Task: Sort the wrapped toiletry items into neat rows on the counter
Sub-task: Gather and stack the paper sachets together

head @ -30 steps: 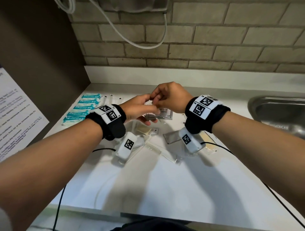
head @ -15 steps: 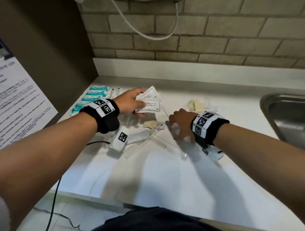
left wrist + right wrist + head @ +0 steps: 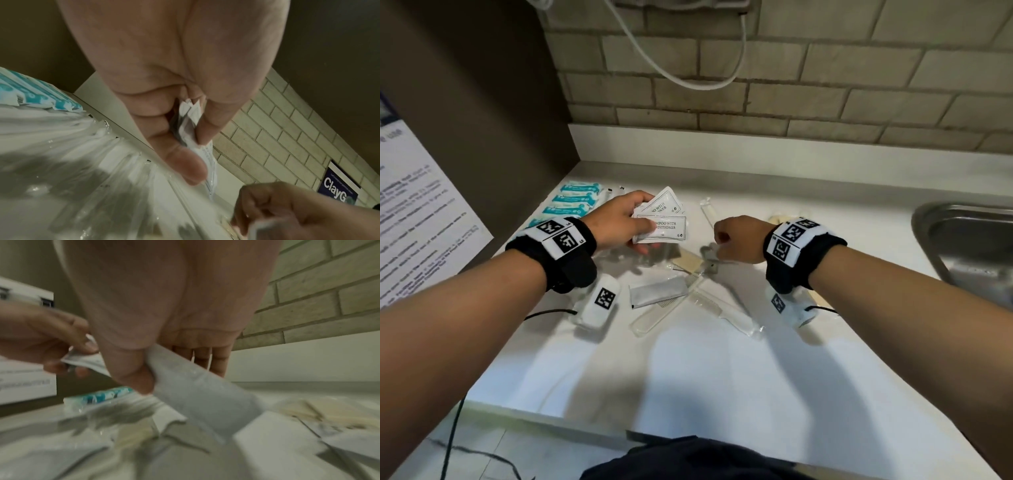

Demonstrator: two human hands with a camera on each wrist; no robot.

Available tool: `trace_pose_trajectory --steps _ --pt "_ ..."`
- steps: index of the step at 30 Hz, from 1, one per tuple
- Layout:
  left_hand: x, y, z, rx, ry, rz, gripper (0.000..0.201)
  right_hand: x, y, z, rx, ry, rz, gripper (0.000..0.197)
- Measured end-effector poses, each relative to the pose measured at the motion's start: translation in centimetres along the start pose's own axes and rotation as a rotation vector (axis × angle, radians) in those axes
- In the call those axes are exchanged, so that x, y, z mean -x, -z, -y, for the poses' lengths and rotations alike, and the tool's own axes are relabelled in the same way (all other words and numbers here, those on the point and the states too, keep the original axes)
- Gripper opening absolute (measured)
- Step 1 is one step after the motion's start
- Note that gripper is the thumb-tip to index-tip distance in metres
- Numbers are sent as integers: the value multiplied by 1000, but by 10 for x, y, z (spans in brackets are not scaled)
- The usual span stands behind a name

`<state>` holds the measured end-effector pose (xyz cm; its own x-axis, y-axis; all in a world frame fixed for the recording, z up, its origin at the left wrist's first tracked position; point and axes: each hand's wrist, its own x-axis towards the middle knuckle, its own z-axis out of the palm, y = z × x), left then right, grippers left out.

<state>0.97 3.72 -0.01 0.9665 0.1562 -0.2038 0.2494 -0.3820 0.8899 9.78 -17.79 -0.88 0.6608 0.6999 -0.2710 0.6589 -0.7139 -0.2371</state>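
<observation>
left hand: two sachets | right hand: one packet (grey)

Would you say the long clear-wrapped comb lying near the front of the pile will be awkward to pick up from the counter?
Probably a little. The clear-wrapped comb lies flat on the smooth white counter, so fingers may have to slide under it. Its glossy wrapper looks slippery, with loose ends likely to crinkle. It seems thin, light and fairly stiff, unlikely to roll.

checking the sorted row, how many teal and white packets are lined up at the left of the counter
4 show in the head view, in one row beside the brown wall: teal and white wrapped packets at and. The left hand and its wristband may hide more.
</observation>
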Motion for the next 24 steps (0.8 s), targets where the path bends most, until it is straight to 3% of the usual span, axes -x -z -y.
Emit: trace_pose_trajectory --steps 6,12,15,20,23,24 --pt "3 10 1 12 -16 -17 39 -1 3 20 -199 107 -80 26" --pt "10 21 4 27 -18 -18 37 -10 -22 53 -35 242 6 61" --pt "12 28 7 33 -17 -17 37 -19 -37 67 34 247 44 67" --pt "15 36 13 15 -2 -18 38 -25 -48 77 126 213 99 54" --pt "16 39 16 15 7 -8 41 -26 -44 77 127 225 108 21" --pt "16 39 17 17 12 -7 41 -27 -42 76 119 228 102 23"
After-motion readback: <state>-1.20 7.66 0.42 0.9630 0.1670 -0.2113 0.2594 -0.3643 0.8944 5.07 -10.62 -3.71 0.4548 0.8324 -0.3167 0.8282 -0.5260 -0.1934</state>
